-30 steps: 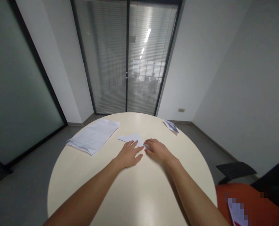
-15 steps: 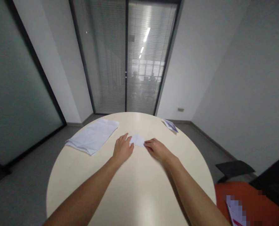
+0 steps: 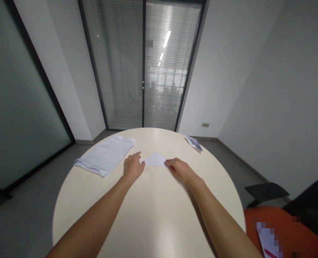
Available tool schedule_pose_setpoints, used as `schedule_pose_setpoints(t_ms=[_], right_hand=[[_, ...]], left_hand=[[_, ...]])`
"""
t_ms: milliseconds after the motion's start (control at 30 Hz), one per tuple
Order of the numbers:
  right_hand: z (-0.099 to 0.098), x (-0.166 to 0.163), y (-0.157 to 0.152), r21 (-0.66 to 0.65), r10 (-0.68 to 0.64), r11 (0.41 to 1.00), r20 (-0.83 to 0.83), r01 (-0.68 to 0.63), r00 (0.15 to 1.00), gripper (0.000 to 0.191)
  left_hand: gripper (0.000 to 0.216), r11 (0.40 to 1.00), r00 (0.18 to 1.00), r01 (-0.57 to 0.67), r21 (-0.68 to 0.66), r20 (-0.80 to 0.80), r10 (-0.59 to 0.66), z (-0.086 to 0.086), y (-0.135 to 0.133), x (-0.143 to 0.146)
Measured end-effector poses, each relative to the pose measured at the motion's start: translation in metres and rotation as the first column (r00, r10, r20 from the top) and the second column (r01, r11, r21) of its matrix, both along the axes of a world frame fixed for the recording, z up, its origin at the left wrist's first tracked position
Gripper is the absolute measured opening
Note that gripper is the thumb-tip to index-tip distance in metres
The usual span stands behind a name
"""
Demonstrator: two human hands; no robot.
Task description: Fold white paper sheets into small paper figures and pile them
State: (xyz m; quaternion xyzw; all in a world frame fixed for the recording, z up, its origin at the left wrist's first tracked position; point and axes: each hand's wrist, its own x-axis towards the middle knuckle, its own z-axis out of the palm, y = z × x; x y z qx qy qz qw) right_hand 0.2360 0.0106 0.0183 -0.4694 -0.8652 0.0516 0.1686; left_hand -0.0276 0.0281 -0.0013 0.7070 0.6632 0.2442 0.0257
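On the round tabletop, the left hand had slid leftward off a small folded paper triangle, uncovering it. Both hands lay flat, fingertips at its opposite corners, the right hand unmoved. The fold seemed pressed flat.

Flat, seemingly triangular folded paper

From my remote seat I see both forearms, at 7 and 5 o'clock, bare to the frame edge (skin only); left hand and right hand ungloved.
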Motion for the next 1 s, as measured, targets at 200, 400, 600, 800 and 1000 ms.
schedule_pose_setpoints(t_ms=[200,400,600,800,1000], right_hand=[[-0.001,0.001,0.001,0.002,0.019,1.0,-0.013,-0.019,1.0,0.039],[-0.007,0.004,0.005,0.003,0.014,1.0,-0.037,-0.014,0.999,0.041],[-0.003,0.0,0.005,-0.003,0.042,0.999,-0.068,-0.042,0.997,0.036],[0.008,-0.007,-0.002,-0.032,-0.04,0.999,0.009,0.04,0.999,0.024],[0.012,-0.01,-0.005,-0.076,-0.093,0.992,0.06,0.097,0.994,0.024]], left_hand=[[0.047,1.0,0.999,-0.019,-0.017,0.036,0.02,0.0,0.004,-0.003],[0.04,0.999,1.0,-0.008,-0.038,0.02,0.009,0.001,0.006,-0.004],[0.024,0.995,0.999,0.011,-0.095,-0.033,-0.014,0.003,0.005,-0.006],[0.025,0.999,0.97,0.053,-0.013,-0.237,-0.055,0.013,-0.006,-0.001],[0.031,0.995,0.932,0.089,-0.041,-0.348,-0.098,0.019,-0.013,0.005]])
